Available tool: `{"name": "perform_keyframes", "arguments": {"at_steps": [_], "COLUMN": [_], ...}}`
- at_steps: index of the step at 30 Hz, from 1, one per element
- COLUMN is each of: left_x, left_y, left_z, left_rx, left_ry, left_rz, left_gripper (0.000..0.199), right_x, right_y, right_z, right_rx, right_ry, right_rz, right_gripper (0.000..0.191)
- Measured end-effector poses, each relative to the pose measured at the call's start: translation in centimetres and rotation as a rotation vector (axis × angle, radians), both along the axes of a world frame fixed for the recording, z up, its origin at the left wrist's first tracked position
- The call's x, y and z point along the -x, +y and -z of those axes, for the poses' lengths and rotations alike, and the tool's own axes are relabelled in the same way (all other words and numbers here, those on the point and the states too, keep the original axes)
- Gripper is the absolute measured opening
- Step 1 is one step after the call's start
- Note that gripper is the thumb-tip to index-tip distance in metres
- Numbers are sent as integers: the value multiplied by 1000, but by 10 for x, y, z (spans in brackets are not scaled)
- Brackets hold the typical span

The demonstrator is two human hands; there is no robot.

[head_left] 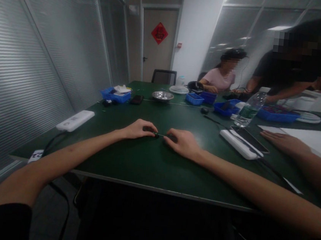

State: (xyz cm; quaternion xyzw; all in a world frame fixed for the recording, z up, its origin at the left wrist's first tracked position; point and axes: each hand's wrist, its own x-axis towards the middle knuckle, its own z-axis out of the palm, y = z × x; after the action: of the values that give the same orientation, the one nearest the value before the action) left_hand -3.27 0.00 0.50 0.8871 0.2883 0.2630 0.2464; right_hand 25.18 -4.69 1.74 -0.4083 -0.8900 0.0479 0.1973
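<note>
Over the middle of the dark green table (pixel 133 161), my two hands face each other. My left hand (pixel 138 130) is closed in a pinch on a small dark piece (pixel 157 135), whose kind is too small to make out. From that piece a thin, light, wire-like stem (pixel 161 135) runs to the right. My right hand (pixel 183 142) pinches the other end of this stem between thumb and forefinger. Both hands are low, close to the tabletop.
White power banks lie left (pixel 76 120) and right (pixel 239 144), with black cables. Further back are a metal bowl (pixel 163 96), blue trays (pixel 115 95) and a plastic bottle (pixel 250 108). Another person's hand (pixel 287 143) rests at right by white paper. Other people are across the table.
</note>
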Motion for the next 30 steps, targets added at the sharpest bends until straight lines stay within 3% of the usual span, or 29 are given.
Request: {"name": "perform_keyframes", "arguments": {"at_steps": [8, 22, 30], "left_x": [-1, -11, -14], "left_y": [-2, -10, -11], "left_z": [-2, -3, -2], "left_rx": [38, 70, 83], "left_ry": [-26, -52, -28], "left_rz": [-12, 68, 100], "left_gripper": [27, 27, 35], "right_x": [1, -1, 0], "right_y": [0, 4, 6], "right_z": [1, 6, 7], "right_rx": [-3, -15, -22], "right_ry": [-7, -6, 19], "right_rz": [13, -171, -129], "right_gripper": [30, 32, 31]}}
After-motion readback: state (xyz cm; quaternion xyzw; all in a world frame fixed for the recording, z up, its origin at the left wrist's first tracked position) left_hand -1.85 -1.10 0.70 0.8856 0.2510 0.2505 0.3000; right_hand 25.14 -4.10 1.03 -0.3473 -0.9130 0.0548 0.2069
